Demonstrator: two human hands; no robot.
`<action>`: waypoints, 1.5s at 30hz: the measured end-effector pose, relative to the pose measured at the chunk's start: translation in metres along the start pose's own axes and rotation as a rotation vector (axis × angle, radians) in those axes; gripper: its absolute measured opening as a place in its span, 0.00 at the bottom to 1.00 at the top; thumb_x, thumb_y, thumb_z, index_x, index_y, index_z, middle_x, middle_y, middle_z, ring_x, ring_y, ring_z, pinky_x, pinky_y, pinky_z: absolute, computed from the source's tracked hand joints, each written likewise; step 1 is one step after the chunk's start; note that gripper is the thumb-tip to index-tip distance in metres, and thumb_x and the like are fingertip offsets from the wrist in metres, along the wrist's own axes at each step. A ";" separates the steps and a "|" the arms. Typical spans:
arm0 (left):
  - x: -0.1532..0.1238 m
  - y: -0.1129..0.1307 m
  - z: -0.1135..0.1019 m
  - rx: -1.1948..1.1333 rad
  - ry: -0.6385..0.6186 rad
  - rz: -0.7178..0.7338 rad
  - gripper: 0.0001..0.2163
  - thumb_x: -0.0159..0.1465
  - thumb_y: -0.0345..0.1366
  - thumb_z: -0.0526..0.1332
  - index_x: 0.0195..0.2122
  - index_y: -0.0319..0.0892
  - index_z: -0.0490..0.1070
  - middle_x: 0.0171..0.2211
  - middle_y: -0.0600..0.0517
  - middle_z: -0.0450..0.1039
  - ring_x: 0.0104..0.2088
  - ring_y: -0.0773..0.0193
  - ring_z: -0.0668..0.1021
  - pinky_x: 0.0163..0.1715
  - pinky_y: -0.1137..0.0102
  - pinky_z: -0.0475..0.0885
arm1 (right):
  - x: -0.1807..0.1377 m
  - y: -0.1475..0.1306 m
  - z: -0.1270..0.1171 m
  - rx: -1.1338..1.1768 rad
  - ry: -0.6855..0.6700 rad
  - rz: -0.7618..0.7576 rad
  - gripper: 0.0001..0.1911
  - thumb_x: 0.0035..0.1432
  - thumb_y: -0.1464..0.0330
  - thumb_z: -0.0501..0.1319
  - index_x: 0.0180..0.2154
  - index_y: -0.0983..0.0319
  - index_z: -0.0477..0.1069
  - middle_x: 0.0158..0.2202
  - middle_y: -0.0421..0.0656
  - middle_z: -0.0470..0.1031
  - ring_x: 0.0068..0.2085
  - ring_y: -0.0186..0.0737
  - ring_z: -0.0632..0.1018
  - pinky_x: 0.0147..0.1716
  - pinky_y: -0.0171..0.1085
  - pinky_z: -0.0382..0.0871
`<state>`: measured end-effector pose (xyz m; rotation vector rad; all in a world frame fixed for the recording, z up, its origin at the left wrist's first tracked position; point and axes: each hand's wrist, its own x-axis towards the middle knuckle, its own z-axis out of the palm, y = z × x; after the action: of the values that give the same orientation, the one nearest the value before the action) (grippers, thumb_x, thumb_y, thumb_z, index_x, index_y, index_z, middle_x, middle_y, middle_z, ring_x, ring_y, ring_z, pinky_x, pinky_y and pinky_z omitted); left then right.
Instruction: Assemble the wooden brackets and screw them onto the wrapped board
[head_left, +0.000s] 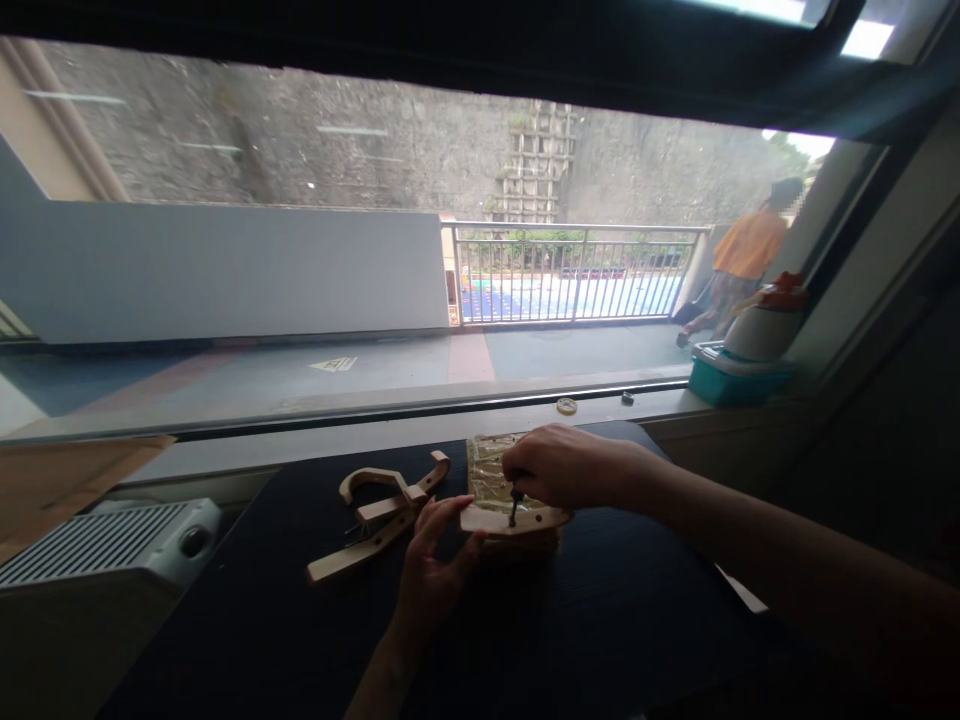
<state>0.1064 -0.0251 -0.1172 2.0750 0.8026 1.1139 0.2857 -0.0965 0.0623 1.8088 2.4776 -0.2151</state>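
A curved piece of light wood [487, 521] with dark holes lies on top of a woven or plastic-wrapped pad [487, 470]. Its left end is pinched between the thumb and fingers of my left hand [433, 570]. My right hand [551, 465] is closed around the top of a dark screwdriver [514, 508]. The tool stands nearly upright, its tip at the wood near one of the holes. Most of its handle is hidden in my fingers. Left of my hands, more bent wooden pieces [360, 556] lie partly across each other on the black table [300, 650].
Past the table, a roll of tape [566, 406] and a small dark object [627, 398] sit on the windowsill [420, 420]. A teal box [739, 380] stands at its right end with a white bottle [761, 325]. A white heater [127, 540] is at left. Outside walks a person [750, 245].
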 end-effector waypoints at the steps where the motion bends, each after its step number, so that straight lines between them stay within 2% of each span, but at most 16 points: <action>1: -0.001 -0.001 0.002 0.012 0.023 0.019 0.17 0.57 0.41 0.62 0.48 0.46 0.68 0.44 0.50 0.72 0.49 0.56 0.72 0.56 0.57 0.61 | 0.000 -0.001 0.000 0.002 -0.007 0.010 0.11 0.56 0.71 0.52 0.34 0.64 0.73 0.32 0.45 0.75 0.30 0.35 0.71 0.28 0.33 0.56; 9: -0.006 -0.022 0.010 0.075 0.161 0.208 0.23 0.57 0.38 0.63 0.54 0.47 0.64 0.45 0.49 0.72 0.45 0.57 0.74 0.53 0.54 0.64 | -0.001 -0.006 -0.009 -0.072 -0.066 0.018 0.09 0.54 0.71 0.56 0.36 0.62 0.73 0.32 0.44 0.76 0.31 0.35 0.72 0.26 0.33 0.55; 15: -0.009 -0.030 0.007 0.145 0.202 0.340 0.24 0.57 0.34 0.63 0.55 0.49 0.63 0.40 0.52 0.73 0.43 0.59 0.74 0.55 0.51 0.62 | -0.002 -0.006 -0.012 -0.113 -0.062 -0.030 0.10 0.56 0.73 0.53 0.34 0.64 0.73 0.32 0.46 0.76 0.31 0.36 0.72 0.26 0.33 0.55; 20: -0.008 -0.030 0.007 0.143 0.198 0.336 0.25 0.57 0.34 0.63 0.56 0.50 0.62 0.41 0.52 0.73 0.43 0.58 0.74 0.54 0.51 0.61 | 0.000 -0.002 -0.007 -0.050 -0.038 0.021 0.11 0.57 0.73 0.52 0.35 0.64 0.73 0.33 0.46 0.76 0.32 0.35 0.73 0.29 0.33 0.57; 26: -0.009 -0.030 0.007 0.148 0.191 0.318 0.24 0.58 0.33 0.63 0.56 0.50 0.62 0.39 0.52 0.72 0.43 0.59 0.73 0.54 0.50 0.61 | 0.000 0.001 -0.005 -0.078 -0.010 0.021 0.10 0.57 0.70 0.53 0.36 0.63 0.72 0.34 0.45 0.76 0.32 0.36 0.73 0.27 0.33 0.57; 33: -0.009 -0.029 0.005 0.153 0.171 0.312 0.24 0.59 0.34 0.62 0.56 0.51 0.61 0.40 0.52 0.71 0.44 0.58 0.73 0.53 0.51 0.63 | -0.001 -0.009 -0.011 -0.173 -0.073 -0.041 0.10 0.54 0.77 0.54 0.34 0.64 0.73 0.31 0.45 0.75 0.31 0.36 0.73 0.25 0.33 0.55; 40: -0.011 -0.029 0.006 0.142 0.185 0.300 0.23 0.58 0.34 0.62 0.55 0.51 0.63 0.40 0.52 0.71 0.44 0.58 0.73 0.52 0.52 0.64 | 0.005 -0.011 -0.006 -0.164 -0.083 -0.001 0.10 0.56 0.76 0.53 0.35 0.65 0.73 0.33 0.47 0.76 0.33 0.37 0.74 0.27 0.33 0.57; 45: -0.010 -0.027 0.005 0.124 0.188 0.293 0.23 0.58 0.34 0.63 0.55 0.51 0.64 0.38 0.53 0.72 0.42 0.59 0.73 0.53 0.52 0.63 | 0.004 -0.015 -0.009 -0.184 -0.087 0.040 0.10 0.57 0.74 0.53 0.37 0.65 0.72 0.32 0.46 0.75 0.30 0.37 0.73 0.25 0.34 0.56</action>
<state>0.1009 -0.0176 -0.1450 2.2676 0.6838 1.4683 0.2705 -0.0953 0.0720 1.7346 2.3156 -0.0599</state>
